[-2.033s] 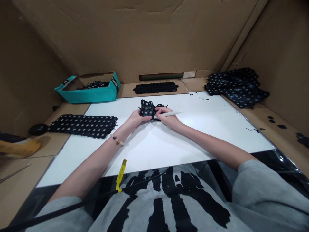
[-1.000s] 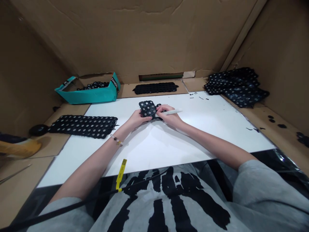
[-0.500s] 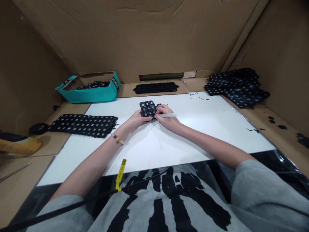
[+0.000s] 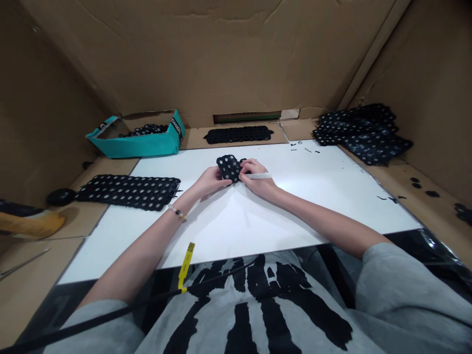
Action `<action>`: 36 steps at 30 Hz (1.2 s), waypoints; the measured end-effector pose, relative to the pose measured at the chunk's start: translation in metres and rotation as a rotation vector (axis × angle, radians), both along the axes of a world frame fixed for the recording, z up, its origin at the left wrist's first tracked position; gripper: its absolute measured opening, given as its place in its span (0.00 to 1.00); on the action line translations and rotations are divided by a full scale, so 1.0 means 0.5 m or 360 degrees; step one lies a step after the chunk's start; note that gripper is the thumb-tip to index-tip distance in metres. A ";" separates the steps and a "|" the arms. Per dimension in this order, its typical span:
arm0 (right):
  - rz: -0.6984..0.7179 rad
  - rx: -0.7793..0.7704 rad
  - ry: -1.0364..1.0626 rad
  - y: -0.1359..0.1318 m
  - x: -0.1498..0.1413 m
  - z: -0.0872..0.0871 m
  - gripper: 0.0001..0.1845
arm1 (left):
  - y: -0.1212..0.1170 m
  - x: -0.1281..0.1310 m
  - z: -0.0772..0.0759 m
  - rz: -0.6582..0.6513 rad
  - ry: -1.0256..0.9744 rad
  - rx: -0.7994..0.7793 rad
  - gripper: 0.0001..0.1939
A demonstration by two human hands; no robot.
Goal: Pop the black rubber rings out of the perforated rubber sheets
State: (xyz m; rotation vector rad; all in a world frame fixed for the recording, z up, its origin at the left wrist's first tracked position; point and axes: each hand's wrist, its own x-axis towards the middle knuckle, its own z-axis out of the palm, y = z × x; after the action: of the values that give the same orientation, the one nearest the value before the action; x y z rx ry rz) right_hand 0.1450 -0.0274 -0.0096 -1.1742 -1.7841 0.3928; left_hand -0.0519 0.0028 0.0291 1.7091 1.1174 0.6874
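Note:
My left hand (image 4: 214, 181) grips a small black sheet dotted with pale round spots (image 4: 228, 167), thumb along its lower edge. The sheet is held up over the white board (image 4: 236, 216). My right hand (image 4: 258, 179) is closed around a slim white pen-like tool (image 4: 260, 175), its back end pointing right. The tool's tip is at the sheet's right edge, hidden by my fingers. Part of the dark sheet shows behind my right fingertips. A longer black dotted sheet (image 4: 127, 191) lies flat to the left of my left hand.
A teal box (image 4: 138, 145) with dotted black pieces stands at the back left. A black strip (image 4: 239, 134) lies at the back. Dotted sheets (image 4: 363, 132) are heaped at the back right. Black scraps (image 4: 308, 150) litter the board. Left are a yellow-and-black object (image 4: 31, 221) and tweezers-like metal (image 4: 24, 264).
The small dotted sheet has tilted and shifted slightly right, and its surface looks less shiny. Both hands have moved slightly right with it, keeping their holds.

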 end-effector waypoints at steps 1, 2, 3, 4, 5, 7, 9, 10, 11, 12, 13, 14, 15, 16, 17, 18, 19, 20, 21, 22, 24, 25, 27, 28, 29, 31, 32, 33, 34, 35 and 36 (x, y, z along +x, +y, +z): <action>-0.0010 -0.0006 0.0001 0.000 0.003 0.001 0.05 | 0.001 -0.002 0.004 -0.0039 0.0050 0.0064 0.16; -0.0016 -0.0012 0.0007 0.000 0.005 0.003 0.05 | 0.002 -0.004 0.007 -0.0069 0.0082 0.0113 0.15; -0.0019 -0.0018 0.0017 0.000 0.007 0.005 0.05 | 0.002 -0.005 0.008 -0.0090 0.0099 0.0146 0.15; -0.0022 -0.0022 0.0034 -0.001 0.009 0.008 0.05 | 0.003 -0.006 0.008 -0.0104 0.0105 0.0162 0.14; -0.0028 -0.0023 0.0060 -0.001 0.010 0.012 0.05 | 0.003 -0.006 0.007 -0.0113 0.0099 0.0166 0.14; -0.0038 -0.0033 0.0126 -0.001 0.012 0.019 0.06 | 0.002 -0.004 0.001 -0.0125 0.0065 0.0158 0.15; -0.0051 -0.0042 0.0180 -0.002 0.013 0.025 0.07 | 0.002 -0.002 -0.007 -0.0137 0.0028 0.0149 0.18; -0.0062 -0.0041 0.0193 -0.003 0.013 0.028 0.08 | 0.003 -0.001 -0.011 -0.0141 0.0017 0.0150 0.19; -0.0076 -0.0037 0.0196 -0.004 0.013 0.031 0.08 | 0.004 -0.001 -0.016 -0.0143 0.0010 0.0156 0.20; -0.0092 -0.0027 0.0194 -0.005 0.013 0.034 0.08 | 0.006 0.000 -0.020 -0.0145 0.0006 0.0163 0.20; -0.0107 -0.0009 0.0192 -0.008 0.012 0.036 0.08 | 0.009 -0.001 -0.024 -0.0143 0.0003 0.0165 0.20; -0.0112 0.0008 0.0192 -0.010 0.012 0.039 0.08 | 0.011 -0.001 -0.029 -0.0137 -0.0005 0.0162 0.20; -0.0105 0.0023 0.0199 -0.012 0.011 0.041 0.08 | 0.013 -0.002 -0.032 -0.0127 -0.0022 0.0152 0.20; -0.0090 0.0034 0.0212 -0.014 0.010 0.043 0.08 | 0.015 -0.002 -0.035 -0.0120 -0.0046 0.0134 0.20; -0.0069 0.0042 0.0226 -0.016 0.008 0.045 0.09 | 0.016 -0.002 -0.036 -0.0115 -0.0074 0.0109 0.20; -0.0042 0.0045 0.0235 -0.017 0.007 0.045 0.09 | 0.015 -0.002 -0.037 -0.0114 -0.0103 0.0079 0.21; -0.0013 0.0044 0.0237 -0.018 0.005 0.045 0.09 | 0.014 -0.002 -0.036 -0.0120 -0.0131 0.0051 0.21; 0.0014 0.0039 0.0230 -0.018 0.003 0.043 0.08 | 0.013 -0.002 -0.035 -0.0132 -0.0158 0.0024 0.21; 0.0036 0.0032 0.0217 -0.018 0.002 0.041 0.08 | 0.010 -0.001 -0.033 -0.0149 -0.0180 0.0002 0.22; 0.0051 0.0021 0.0201 -0.017 0.000 0.039 0.08 | 0.008 0.000 -0.032 -0.0164 -0.0198 -0.0013 0.23; 0.0068 -0.0004 0.0175 -0.016 -0.001 0.035 0.07 | 0.004 0.003 -0.031 -0.0179 -0.0209 -0.0007 0.23; 0.0073 -0.0015 0.0171 -0.016 -0.002 0.033 0.07 | 0.003 0.004 -0.031 -0.0177 -0.0195 0.0012 0.22; 0.0088 -0.0025 0.0173 -0.016 -0.002 0.032 0.07 | 0.002 0.007 -0.032 -0.0167 -0.0159 0.0062 0.20; 0.0097 -0.0025 0.0181 -0.016 -0.001 0.032 0.07 | 0.001 0.008 -0.033 -0.0166 -0.0154 0.0079 0.19; 0.0105 -0.0027 0.0193 -0.016 -0.001 0.032 0.07 | 0.001 0.009 -0.034 -0.0171 -0.0162 0.0084 0.19; 0.0117 -0.0033 0.0223 -0.014 0.000 0.031 0.07 | 0.001 0.010 -0.035 -0.0188 -0.0195 0.0069 0.21; 0.0126 -0.0036 0.0236 -0.013 0.001 0.030 0.07 | 0.000 0.011 -0.035 -0.0195 -0.0199 0.0056 0.22; 0.0134 -0.0035 0.0247 -0.012 0.001 0.028 0.07 | 0.000 0.011 -0.036 -0.0195 -0.0191 0.0047 0.23; 0.0139 -0.0032 0.0255 -0.011 0.002 0.026 0.07 | -0.001 0.012 -0.036 -0.0187 -0.0180 0.0044 0.24; 0.0142 -0.0028 0.0260 -0.010 0.002 0.024 0.07 | -0.002 0.012 -0.037 -0.0174 -0.0175 0.0043 0.24; 0.0142 -0.0024 0.0263 -0.008 0.002 0.023 0.07 | -0.003 0.013 -0.037 -0.0157 -0.0177 0.0042 0.23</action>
State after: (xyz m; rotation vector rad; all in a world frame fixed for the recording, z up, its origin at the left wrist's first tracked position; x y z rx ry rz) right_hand 0.1462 -0.0316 0.0018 -1.0440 -1.6954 0.5410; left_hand -0.0454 0.0015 0.0104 1.7144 0.9443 0.7288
